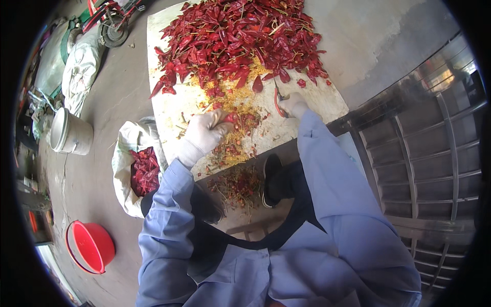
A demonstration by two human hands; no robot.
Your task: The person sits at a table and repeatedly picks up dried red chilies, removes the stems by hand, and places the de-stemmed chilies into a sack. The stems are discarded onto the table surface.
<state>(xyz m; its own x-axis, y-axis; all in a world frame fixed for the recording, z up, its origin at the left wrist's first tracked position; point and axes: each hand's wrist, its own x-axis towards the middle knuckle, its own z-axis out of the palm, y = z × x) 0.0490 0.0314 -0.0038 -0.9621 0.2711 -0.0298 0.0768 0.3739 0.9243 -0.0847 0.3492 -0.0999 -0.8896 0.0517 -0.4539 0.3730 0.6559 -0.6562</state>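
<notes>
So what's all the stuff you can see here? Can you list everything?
dried chillies: a big heap, red, far end of the board
board: one, pale, in front of the person
seeds and bits: a scatter, yellow, middle of the board
scraps: a small pile, red and yellow, on the ground under the board's near edge
sack: one, white, left of the board, red chillies inside
bucket: one, white, far left
basin: one, red, lower left
metal rack: one, grey, right side
scissors: one pair, red handles, in the right hand
left hand: white glove, pinching a chilli
right hand: white glove, holding the scissors
</notes>
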